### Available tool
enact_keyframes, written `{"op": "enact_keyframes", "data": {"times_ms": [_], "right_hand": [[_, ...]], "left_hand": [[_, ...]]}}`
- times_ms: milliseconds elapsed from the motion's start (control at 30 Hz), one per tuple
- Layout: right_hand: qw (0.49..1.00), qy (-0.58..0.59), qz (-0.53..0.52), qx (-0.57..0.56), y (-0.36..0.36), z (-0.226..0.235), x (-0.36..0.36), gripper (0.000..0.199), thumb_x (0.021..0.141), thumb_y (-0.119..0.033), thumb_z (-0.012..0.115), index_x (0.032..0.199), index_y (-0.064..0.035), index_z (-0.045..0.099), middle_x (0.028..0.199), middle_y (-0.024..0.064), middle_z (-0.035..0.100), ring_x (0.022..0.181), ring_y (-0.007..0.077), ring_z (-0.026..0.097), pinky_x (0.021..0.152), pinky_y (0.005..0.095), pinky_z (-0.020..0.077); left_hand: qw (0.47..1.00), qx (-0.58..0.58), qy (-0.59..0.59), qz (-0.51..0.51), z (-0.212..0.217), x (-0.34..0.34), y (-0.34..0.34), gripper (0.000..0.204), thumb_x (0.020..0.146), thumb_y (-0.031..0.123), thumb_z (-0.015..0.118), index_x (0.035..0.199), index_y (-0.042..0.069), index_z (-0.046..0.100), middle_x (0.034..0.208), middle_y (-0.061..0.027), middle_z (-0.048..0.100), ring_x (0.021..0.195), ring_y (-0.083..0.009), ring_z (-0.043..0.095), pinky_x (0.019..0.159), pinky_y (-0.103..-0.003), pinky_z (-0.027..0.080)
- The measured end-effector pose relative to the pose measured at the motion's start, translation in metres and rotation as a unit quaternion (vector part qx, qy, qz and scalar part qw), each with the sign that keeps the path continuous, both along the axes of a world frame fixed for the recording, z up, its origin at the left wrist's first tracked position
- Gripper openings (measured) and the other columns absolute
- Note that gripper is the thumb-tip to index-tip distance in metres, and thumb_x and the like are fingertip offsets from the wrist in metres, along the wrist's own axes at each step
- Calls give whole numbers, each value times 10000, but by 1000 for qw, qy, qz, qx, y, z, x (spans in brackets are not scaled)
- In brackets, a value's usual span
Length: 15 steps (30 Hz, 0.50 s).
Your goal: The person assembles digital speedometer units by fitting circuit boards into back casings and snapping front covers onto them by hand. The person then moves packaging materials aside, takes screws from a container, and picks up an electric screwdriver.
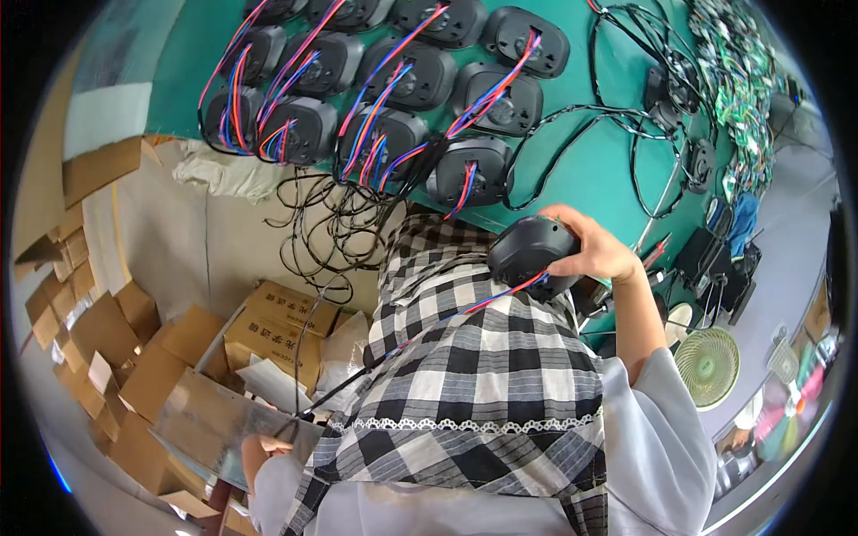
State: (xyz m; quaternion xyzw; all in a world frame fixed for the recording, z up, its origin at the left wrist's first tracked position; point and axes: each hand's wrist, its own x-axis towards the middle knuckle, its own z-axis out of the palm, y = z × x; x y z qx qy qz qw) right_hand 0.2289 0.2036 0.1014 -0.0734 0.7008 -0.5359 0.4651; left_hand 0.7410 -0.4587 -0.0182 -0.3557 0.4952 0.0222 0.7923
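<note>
My right hand grips a black rounded plastic housing over my lap, at the table's front edge. Thumb and fingers are closed around its right side. Red and blue wires come out of the housing and run left across my checked apron into a black cable. Low on the left, my left hand is closed on that cable; its fingers are small and partly hidden. Several similar black housings with red and blue wires stand in rows on the green table.
Loops of black cable hang off the table's front edge. Cardboard boxes stand on the floor at left. More black cables and a heap of circuit boards with wires lie at right. A green fan is beyond my right arm.
</note>
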Motion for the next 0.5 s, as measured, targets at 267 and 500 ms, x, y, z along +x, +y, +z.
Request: {"op": "enact_keyframes", "data": {"times_ms": [267,500], "right_hand": [[988,-48,-29,145,78,-21,-8,737,590,53,746,1274,-3,477,1141,66,588,1068,154,520,962,290,408],[992,-56,-42,107,74,-57,-17,722,582,50,742,1261,-11,503,1138,61,601,1040,165,545,945,294,422]], "left_hand": [[898,76,297,-316,-91,-176,99,383,829,260,572,1185,116,575,1242,-134,555,1141,-286,517,948,-434,412],[384,315,853,-162,2,-452,333,200,788,144,645,985,115,631,988,-52,628,896,-263,602,779,-381,458]]}}
